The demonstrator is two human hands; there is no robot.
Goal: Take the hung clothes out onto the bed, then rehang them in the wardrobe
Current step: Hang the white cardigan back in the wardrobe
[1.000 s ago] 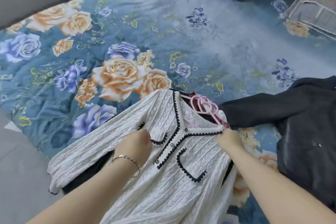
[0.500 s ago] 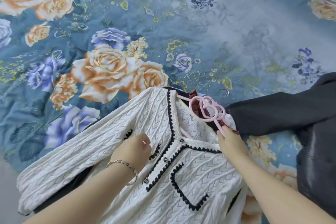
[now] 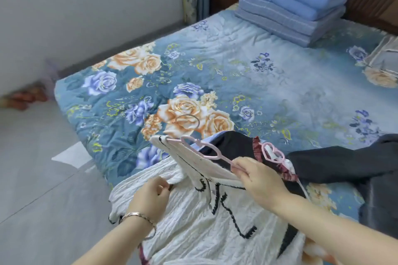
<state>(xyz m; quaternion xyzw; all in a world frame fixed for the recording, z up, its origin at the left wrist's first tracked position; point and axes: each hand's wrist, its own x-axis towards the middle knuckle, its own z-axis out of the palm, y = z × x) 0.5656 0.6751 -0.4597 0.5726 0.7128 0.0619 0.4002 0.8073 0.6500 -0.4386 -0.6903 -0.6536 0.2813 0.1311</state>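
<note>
A white cable-knit cardigan with black trim [image 3: 193, 228] hangs off the near corner of the bed, lifted on a pink hanger [image 3: 202, 148] with a metal hook. My right hand [image 3: 261, 180] grips the hanger's right arm together with the cardigan's shoulder. My left hand [image 3: 150, 196] pinches the knit at the cardigan's left shoulder and sleeve. Under it lies a black garment with dark red ruffle trim [image 3: 237, 146] on a second pink hanger [image 3: 273, 153]. A dark grey jacket [image 3: 366, 170] lies to the right on the bed.
The bed has a blue floral cover [image 3: 215, 75]. Folded blue and white quilts [image 3: 297, 0] are stacked at its head. A grey pillow [image 3: 385, 54] lies at the far right. Grey floor [image 3: 38, 178] spreads to the left, with reddish slippers [image 3: 23, 99] by the wall.
The cardigan was lying flat on the bed; my right hand has taken the hanger and lifted it, raising the collar. My left hand moved to the left shoulder. The view tilted up.
</note>
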